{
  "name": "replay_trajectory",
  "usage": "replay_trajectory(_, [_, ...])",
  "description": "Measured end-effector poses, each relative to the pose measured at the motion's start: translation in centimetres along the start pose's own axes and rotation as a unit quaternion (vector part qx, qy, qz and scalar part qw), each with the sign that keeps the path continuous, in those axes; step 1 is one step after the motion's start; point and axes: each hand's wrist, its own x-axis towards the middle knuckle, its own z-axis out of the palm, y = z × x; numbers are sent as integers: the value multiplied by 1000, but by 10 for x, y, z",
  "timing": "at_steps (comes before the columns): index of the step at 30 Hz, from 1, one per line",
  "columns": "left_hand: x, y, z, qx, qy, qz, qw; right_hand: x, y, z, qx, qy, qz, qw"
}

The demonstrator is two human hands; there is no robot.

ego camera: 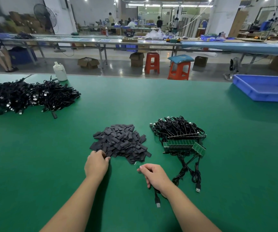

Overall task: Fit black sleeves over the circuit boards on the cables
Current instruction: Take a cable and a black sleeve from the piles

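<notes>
A small green circuit board (136,165) on a thin black cable (156,196) was pinched by the right hand (154,177); flat black sleeves (120,142), judged light and limp, were fingered edgewise by the left hand (96,163).

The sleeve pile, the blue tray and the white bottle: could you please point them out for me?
sleeve pile (120,141), head view, middle of the heap.
blue tray (267,96), head view, its near wall.
white bottle (60,72), head view, its body.
</notes>
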Motion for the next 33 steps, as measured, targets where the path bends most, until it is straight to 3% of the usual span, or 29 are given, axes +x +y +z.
replay_trajectory(7, [1, 5, -3, 10, -4, 17, 1000, 1, 1, -2, 65, -30, 19, 997])
replay_trajectory(13, [-11, 3, -9, 48, 37, 102, 993, 1, 1, -4, 52, -16, 29, 998])
replay_trajectory(17, [-29, 8, -5, -69, -25, 185, 980, 0, 1, -6, 65, -14, 31, 997])
replay_trajectory(20, [-43, 6, 4, -12, -90, 266, 960, 1, 1, -6, 57, -15, 33, 998])
replay_trajectory(28, [-52, 9, 10, 83, -132, 307, 939, 5, 6, -3, 35, -14, 33, 999])
replay_trajectory(30, [-54, 11, 8, 58, -124, 301, 944, 5, 7, -3, 32, -13, 31, 999])
replay_trajectory(33, [-58, 15, 2, -79, -133, 261, 953, 4, 8, -3, 32, -11, 27, 999])
